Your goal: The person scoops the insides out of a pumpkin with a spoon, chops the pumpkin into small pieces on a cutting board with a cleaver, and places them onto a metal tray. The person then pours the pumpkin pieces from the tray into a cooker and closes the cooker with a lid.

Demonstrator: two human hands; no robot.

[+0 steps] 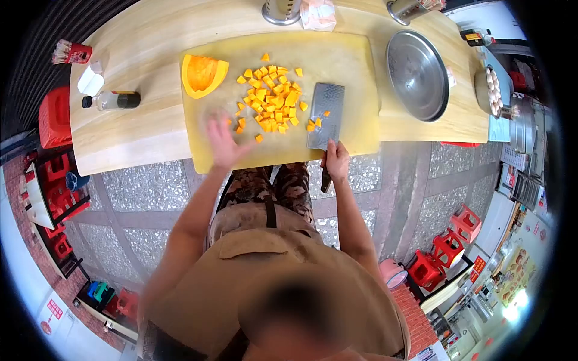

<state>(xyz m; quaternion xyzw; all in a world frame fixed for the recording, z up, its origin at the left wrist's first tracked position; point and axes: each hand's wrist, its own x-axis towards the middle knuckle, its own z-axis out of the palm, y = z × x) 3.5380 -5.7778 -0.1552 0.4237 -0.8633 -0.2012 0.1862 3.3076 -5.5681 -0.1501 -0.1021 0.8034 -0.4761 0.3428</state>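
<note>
A pile of orange pumpkin cubes lies in the middle of the yellow cutting board. Left of the pile is a curved pumpkin wedge with its hollow side showing. My right hand is closed round the handle of a broad cleaver, whose blade lies flat over the board with a few cubes on and beside it. Slightly blurred, my left hand is spread over the board's lower left, below the wedge, close to some stray cubes and holding nothing.
A large round metal pan sits right of the board. Behind it are a metal holder and a paper packet. A dark-capped bottle lies at the left, near a red toothpick cup. Red stools stand on the floor.
</note>
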